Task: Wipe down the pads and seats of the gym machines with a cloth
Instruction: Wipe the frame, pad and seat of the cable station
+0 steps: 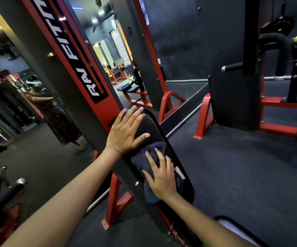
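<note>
Both flat hands (126, 130) press pad (179, 168), right on cloth (151, 157), beside "RAV FITN" upright (69, 56).

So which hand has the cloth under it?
The right hand, the lower one. Its spread fingers press the dark cloth onto the black pad. The left hand, higher up, rests flat on bare pad.

Right hand (162, 177) flat on dark cloth (145, 157), black pad (149, 125); left hand (126, 131) apparently steadying.
</note>
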